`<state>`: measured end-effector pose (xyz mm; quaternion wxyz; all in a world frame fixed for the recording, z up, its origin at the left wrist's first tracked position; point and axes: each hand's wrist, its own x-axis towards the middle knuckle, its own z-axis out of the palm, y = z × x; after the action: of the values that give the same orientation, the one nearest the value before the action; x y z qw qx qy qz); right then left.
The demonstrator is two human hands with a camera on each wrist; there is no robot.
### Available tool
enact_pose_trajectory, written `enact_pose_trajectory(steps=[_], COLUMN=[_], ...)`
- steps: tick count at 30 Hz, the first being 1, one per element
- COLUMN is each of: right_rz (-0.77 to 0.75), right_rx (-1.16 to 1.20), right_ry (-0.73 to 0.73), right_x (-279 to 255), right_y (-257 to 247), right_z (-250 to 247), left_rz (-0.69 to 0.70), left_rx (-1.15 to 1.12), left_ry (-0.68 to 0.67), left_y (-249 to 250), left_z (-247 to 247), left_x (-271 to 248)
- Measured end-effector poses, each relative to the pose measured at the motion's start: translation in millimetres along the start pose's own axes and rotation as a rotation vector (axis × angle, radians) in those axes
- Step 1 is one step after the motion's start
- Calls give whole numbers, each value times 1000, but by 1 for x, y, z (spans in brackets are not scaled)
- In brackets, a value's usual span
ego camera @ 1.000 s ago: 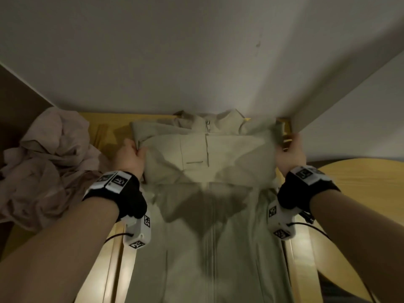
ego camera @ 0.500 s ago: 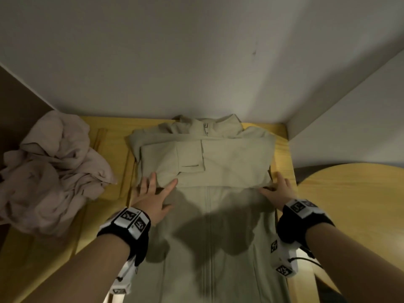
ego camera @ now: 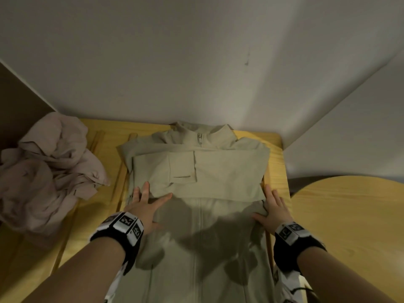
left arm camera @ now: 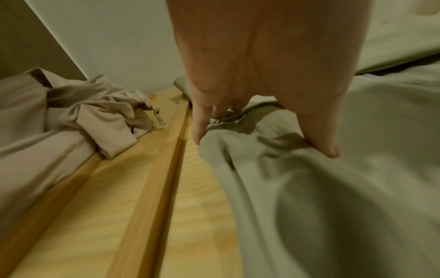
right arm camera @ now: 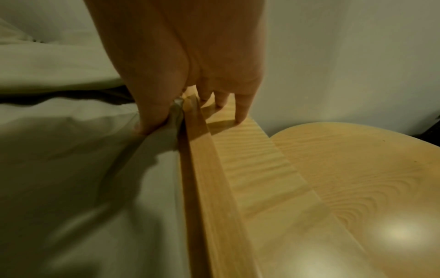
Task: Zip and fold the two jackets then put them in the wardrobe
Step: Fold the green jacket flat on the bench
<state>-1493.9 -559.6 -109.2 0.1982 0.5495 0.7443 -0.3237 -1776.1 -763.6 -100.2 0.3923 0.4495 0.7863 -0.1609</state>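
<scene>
A pale green jacket [ego camera: 196, 215] lies zipped on the wooden table [ego camera: 277, 162], collar toward the wall, both sleeves folded across the chest. My left hand [ego camera: 146, 204] rests flat on its left side just below the folded sleeve, fingers spread; the left wrist view shows the fingertips [left arm camera: 331, 150] pressing the green jacket [left arm camera: 333, 188]. My right hand [ego camera: 273, 206] lies at the jacket's right edge, its thumb [right arm camera: 150, 120] on the cloth and fingers on the wood. A second, pinkish jacket [ego camera: 48, 171] sits crumpled at the table's left end.
The table top has raised wooden slats [ego camera: 122, 176] beside the green jacket. A white wall [ego camera: 196, 62] runs close behind and on the right. A round wooden table [ego camera: 349, 226] stands lower at the right.
A second ago both hands held the folded sleeves by their sides. They have since let go and slid toward me, and now lie flat below the fold.
</scene>
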Motion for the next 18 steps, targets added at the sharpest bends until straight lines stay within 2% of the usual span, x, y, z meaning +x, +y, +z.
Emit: enact_pose_trajectory(steps=[8, 15, 18], right_rz=[7, 60, 106], right_rx=[-29, -109, -110], right_ry=[-17, -36, -53], right_x=[-1, 0, 2], right_y=[-6, -21, -27], right_z=[-8, -19, -24], left_rz=[-37, -47, -5], left_rx=[54, 119, 133], left_ry=[-14, -93, -142], left_y=[5, 9, 12], left_z=[-12, -34, -51], left_x=[7, 8, 10])
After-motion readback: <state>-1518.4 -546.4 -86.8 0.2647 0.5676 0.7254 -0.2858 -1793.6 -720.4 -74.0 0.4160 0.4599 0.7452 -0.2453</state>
